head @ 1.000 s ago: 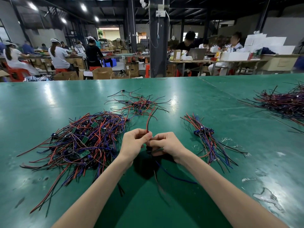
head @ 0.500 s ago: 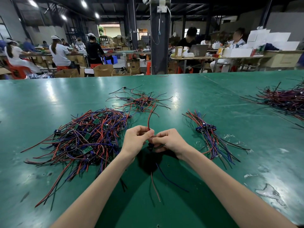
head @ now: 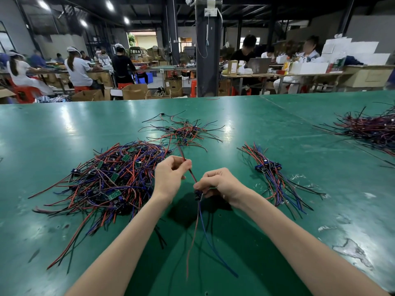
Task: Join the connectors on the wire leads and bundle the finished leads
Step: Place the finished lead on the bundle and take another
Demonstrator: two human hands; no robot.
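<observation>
Mostly a glossy green desk [head: 64, 129] fills the view, with ceiling lights glaring off it and pale scuffs near its right edge. Toward the left edge lies a large tangle of red, blue and black leads [head: 111, 180] with small green boards among them. A smaller tangle [head: 183, 131] sits further toward the far edge, a neat bundle [head: 275, 176] lies right of centre, and another heap [head: 372, 129] is at the far right corner.

Near the middle, the left hand [head: 171, 178] pinches a red wire [head: 192, 174] between curled fingers [head: 177, 162]. The right hand [head: 220, 184] grips a dark connector [head: 197, 194] just beside it, and red and blue leads [head: 203, 231] trail from it toward the near edge.

Beyond the desk, a dark pillar [head: 208, 60] stands in a dim workshop. Seated workers [head: 78, 69] are at benches among cardboard boxes [head: 134, 91] and stacked white cartons [head: 350, 50].
</observation>
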